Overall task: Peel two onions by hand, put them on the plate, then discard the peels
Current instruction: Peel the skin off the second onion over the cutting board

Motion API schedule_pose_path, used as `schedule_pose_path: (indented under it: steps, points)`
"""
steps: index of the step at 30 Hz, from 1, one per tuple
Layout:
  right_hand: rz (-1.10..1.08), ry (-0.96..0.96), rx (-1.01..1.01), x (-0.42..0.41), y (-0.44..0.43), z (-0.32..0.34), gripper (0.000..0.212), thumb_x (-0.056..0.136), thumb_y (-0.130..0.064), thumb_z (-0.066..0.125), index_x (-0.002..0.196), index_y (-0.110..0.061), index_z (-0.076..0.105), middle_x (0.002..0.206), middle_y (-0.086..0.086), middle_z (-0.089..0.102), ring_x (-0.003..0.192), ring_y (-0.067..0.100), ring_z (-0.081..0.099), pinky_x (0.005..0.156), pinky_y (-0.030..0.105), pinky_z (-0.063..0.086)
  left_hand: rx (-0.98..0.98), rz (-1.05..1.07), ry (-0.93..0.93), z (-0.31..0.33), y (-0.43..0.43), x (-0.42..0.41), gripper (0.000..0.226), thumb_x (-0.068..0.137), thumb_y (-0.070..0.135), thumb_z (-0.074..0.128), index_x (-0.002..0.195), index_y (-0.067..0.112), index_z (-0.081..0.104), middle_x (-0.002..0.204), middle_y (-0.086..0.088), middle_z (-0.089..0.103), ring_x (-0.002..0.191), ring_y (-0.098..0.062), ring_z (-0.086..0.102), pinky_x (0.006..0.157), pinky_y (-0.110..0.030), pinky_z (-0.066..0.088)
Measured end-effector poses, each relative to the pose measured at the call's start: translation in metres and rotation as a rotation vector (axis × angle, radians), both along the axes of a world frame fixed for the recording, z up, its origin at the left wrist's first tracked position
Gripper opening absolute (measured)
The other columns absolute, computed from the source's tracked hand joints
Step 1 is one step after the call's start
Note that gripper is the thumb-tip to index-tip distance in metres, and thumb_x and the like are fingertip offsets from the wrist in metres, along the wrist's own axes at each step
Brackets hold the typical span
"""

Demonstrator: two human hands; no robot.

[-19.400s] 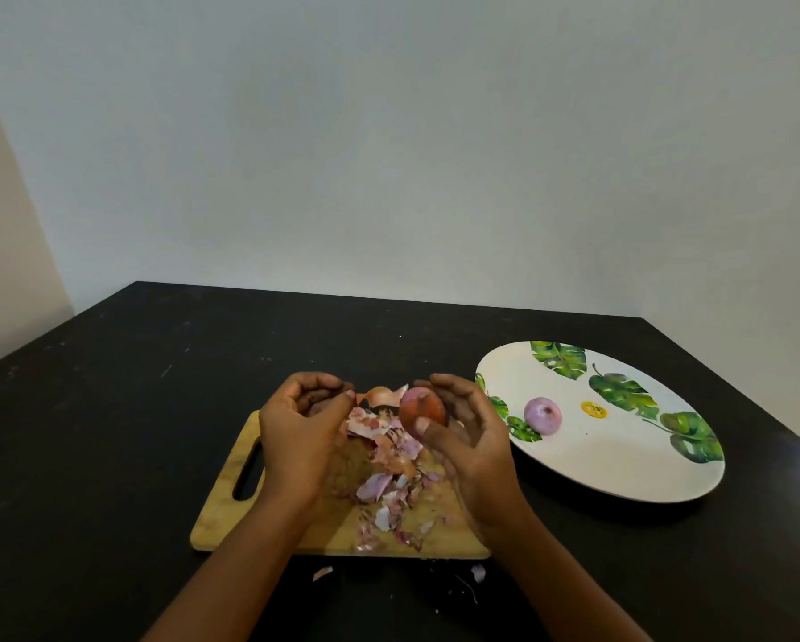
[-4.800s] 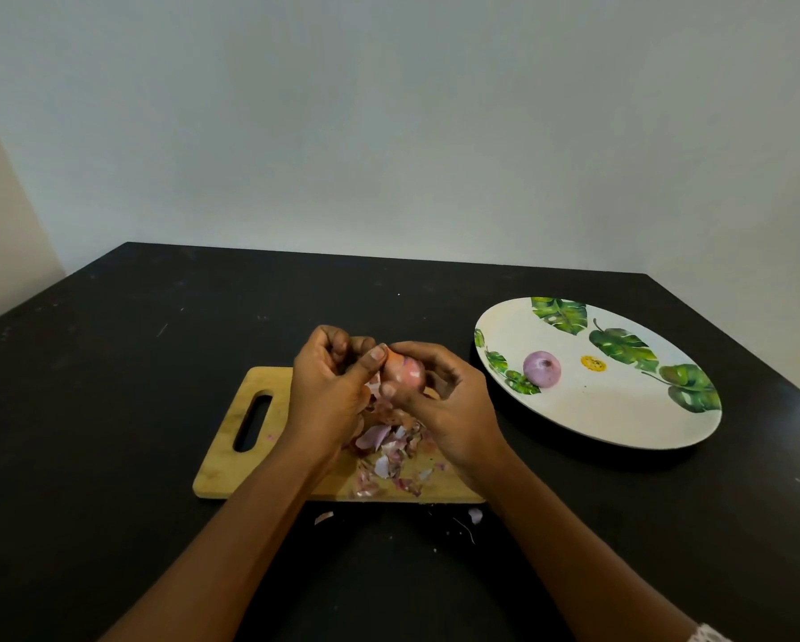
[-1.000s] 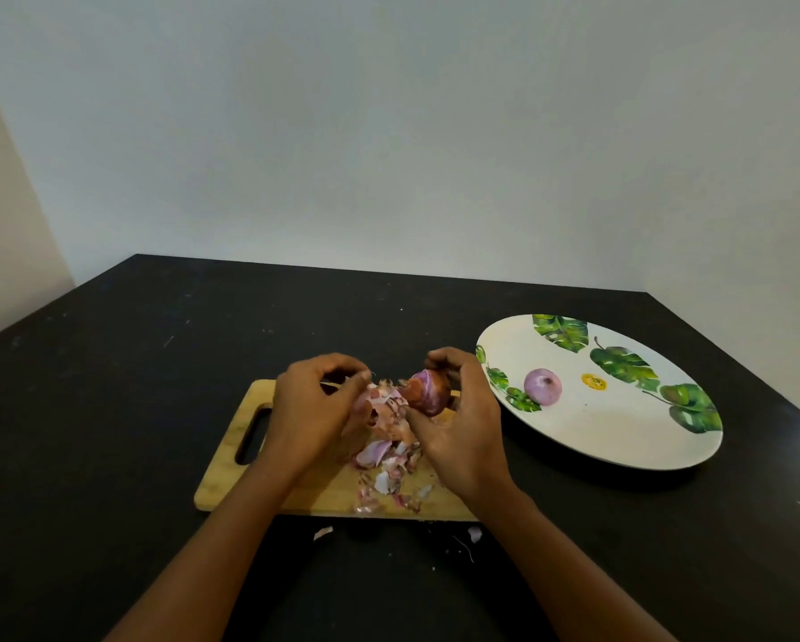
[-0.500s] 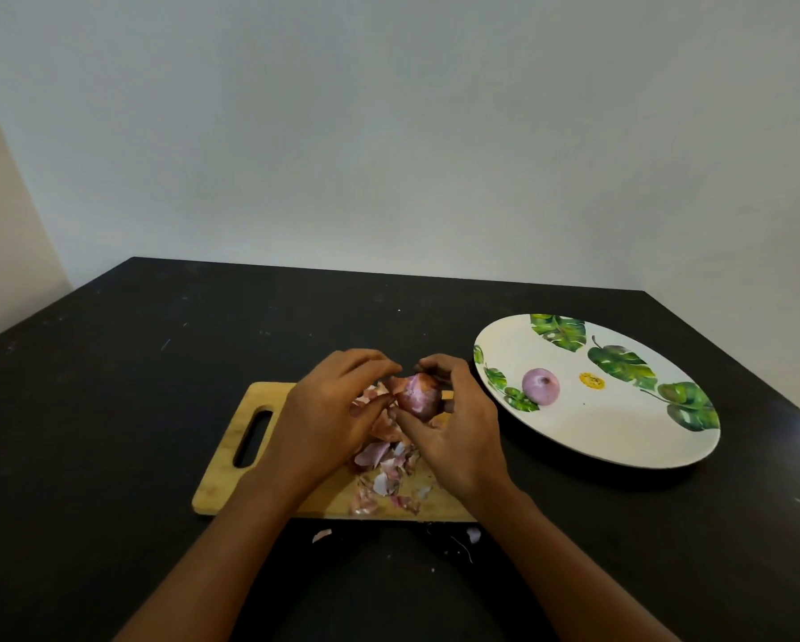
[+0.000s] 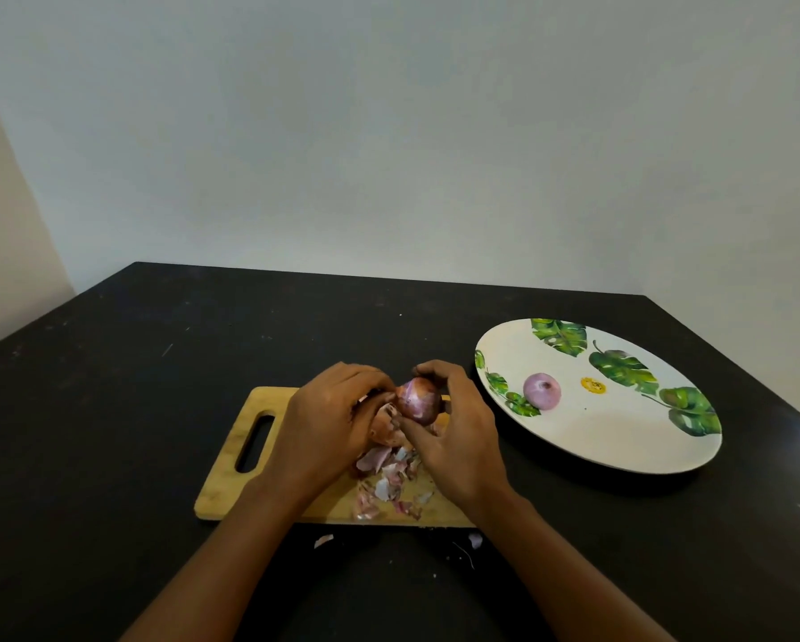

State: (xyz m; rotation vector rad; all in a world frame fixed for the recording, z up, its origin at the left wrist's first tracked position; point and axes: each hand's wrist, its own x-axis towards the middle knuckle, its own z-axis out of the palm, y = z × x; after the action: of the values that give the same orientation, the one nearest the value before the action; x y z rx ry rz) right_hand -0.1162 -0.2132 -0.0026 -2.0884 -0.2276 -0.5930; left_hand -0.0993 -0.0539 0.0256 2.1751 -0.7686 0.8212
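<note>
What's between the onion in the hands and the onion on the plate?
In the head view: fingers of the right hand, a narrow strip of black table, then the plate and its leafy rim.

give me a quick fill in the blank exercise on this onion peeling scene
1. The peeled onion lies on the ___.
2. The right hand holds the second onion above the wooden cutting ___.
3. The table is coloured ___.
Missing words: plate; board; black.

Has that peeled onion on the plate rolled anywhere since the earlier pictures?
No. The peeled onion sits just left of the yellow mark on the plate, as before.
</note>
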Motion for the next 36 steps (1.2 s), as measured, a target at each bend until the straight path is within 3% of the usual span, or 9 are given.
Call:
schedule_pose_path:
  steps: [14, 18, 21, 28, 36]
  points:
    - [0.01, -0.031, -0.003, -0.0001, -0.0016, 0.0036, 0.054, 0.078, -0.019, 0.078, 0.119, -0.035, 0.045, 0.119, -0.008, 0.054, 0.108, 0.002, 0.052, 0.088, 0.003, 0.04, -0.091, 0.004, 0.015, 0.0048, -0.0006, -0.0038, 0.028, 0.084, 0.029, 0.051, 0.09, 0.013, 0.072, 0.081, 0.003, 0.071, 0.085, -0.002, 0.059, 0.073, -0.004, 0.045]
    - [0.017, -0.038, -0.005, 0.0003, -0.002, 0.0031, 0.054, 0.079, -0.018, 0.078, 0.12, -0.034, 0.046, 0.121, -0.006, 0.055, 0.111, 0.004, 0.053, 0.09, 0.006, 0.042, -0.124, 0.011, 0.048, 0.0039, -0.0003, -0.0021, 0.011, 0.084, 0.015, 0.063, 0.091, 0.014, 0.071, 0.081, 0.006, 0.07, 0.081, -0.003, 0.062, 0.069, -0.012, 0.051]
    - [0.021, -0.049, -0.004, 0.0001, -0.0017, 0.0034, 0.054, 0.079, -0.017, 0.077, 0.12, -0.034, 0.045, 0.122, -0.006, 0.056, 0.112, 0.005, 0.053, 0.091, 0.006, 0.042, -0.19, 0.022, 0.112, 0.0037, -0.0012, -0.0023, 0.014, 0.083, 0.004, 0.066, 0.089, 0.016, 0.07, 0.08, 0.011, 0.068, 0.079, -0.002, 0.064, 0.066, -0.015, 0.053]
    - [0.087, -0.128, -0.04, -0.0039, -0.0001, 0.0066, 0.058, 0.078, -0.014, 0.078, 0.121, -0.034, 0.045, 0.12, -0.011, 0.053, 0.113, 0.003, 0.053, 0.094, 0.012, 0.044, -0.452, 0.08, 0.268, 0.0091, -0.0057, -0.0049, 0.018, 0.085, 0.004, 0.063, 0.082, 0.022, 0.064, 0.077, 0.012, 0.066, 0.074, 0.0, 0.064, 0.065, -0.014, 0.053]
    - [0.137, -0.194, -0.065, -0.0057, 0.001, 0.0068, 0.062, 0.077, -0.014, 0.075, 0.123, -0.04, 0.043, 0.12, -0.017, 0.048, 0.115, 0.004, 0.052, 0.096, 0.024, 0.05, -0.489, 0.156, 0.287, 0.0074, -0.0057, -0.0029, 0.014, 0.085, 0.007, 0.063, 0.083, 0.021, 0.065, 0.076, 0.012, 0.065, 0.072, 0.0, 0.063, 0.062, -0.012, 0.051]
